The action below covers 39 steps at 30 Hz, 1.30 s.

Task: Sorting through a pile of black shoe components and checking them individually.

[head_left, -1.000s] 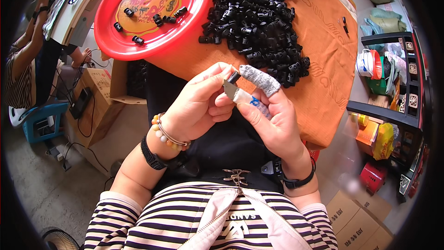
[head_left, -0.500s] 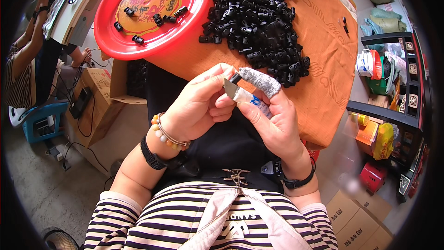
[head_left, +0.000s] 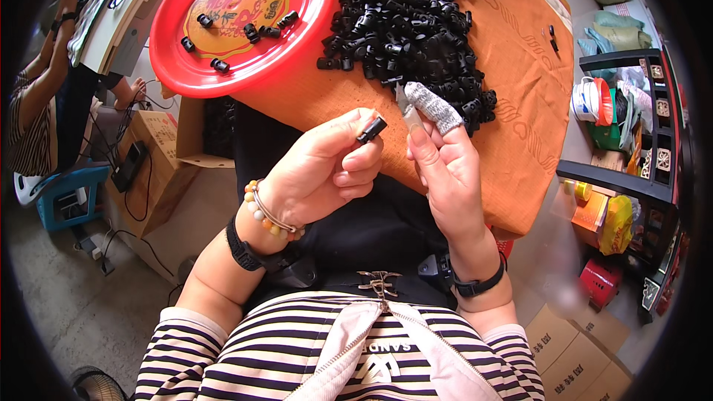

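Observation:
Between the thumb and fingers of my left hand (head_left: 316, 160) is a small black plastic cord lock (head_left: 372, 130), one end facing outward. My right hand (head_left: 449, 178) is closed on a small knife (head_left: 405, 104) with a pale wrapped handle, its blade tilted up and away from the cord lock. A grey knitted finger cover (head_left: 434, 108) is on that hand's index finger. Beyond both hands, a large pile of similar black cord locks (head_left: 405, 37) lies on the table. Several more sit apart from each other on a red round tray (head_left: 167, 59) at the upper left.
An orange cloth (head_left: 512, 163) covers the table. Below the tray stands an open cardboard box (head_left: 194, 130) with black pieces inside. A shelf (head_left: 620, 184) with bags and tubs is at the right, cartons (head_left: 575, 353) at the lower right. Another person's arm (head_left: 56, 52) shows far left.
My hands have moved apart. The knife has left the cord lock and swung up and to the right, while the cord lock stays in my left fingers, turned a little.

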Available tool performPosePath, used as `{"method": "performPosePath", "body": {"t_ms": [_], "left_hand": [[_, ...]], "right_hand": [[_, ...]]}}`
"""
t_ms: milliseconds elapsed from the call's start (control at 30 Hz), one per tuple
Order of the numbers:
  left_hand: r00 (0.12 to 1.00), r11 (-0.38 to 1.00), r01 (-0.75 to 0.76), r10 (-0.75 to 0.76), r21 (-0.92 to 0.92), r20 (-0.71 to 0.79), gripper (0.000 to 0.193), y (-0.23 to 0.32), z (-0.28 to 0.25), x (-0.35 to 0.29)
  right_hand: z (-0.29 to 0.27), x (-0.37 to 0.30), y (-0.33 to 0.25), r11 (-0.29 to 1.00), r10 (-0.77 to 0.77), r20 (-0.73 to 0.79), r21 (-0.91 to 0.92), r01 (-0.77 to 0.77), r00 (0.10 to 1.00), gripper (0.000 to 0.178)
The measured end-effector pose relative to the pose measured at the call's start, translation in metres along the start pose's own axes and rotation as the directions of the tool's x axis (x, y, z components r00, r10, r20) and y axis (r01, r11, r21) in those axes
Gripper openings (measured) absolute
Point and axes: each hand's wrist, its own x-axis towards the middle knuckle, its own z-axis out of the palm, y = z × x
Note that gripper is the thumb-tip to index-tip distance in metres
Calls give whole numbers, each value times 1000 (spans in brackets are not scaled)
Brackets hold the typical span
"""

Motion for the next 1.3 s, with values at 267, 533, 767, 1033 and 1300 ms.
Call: {"method": "performPosePath", "body": {"t_ms": [267,533,767,1033,1300], "left_hand": [[994,993,10,3,119,-109,12,-6,7,0],[909,926,-301,351,228,-224,17,16,2,-6],[697,688,-668,712,283,-86,33,75,-28,-32],[715,677,-633,697,375,-54,43,64,-20,-27],[896,801,-323,431,504,-111,27,20,-2,-3]], "right_hand": [[5,19,12,995,-89,42,-40,91,995,49],[-21,18,6,981,-188,-145,-84,177,971,43],[-87,10,13,907,-334,-397,-381,178,855,47],[-117,14,30,705,-437,-384,-708,45,813,54],[-104,19,28,689,-413,-364,-724,25,835,62]]}}
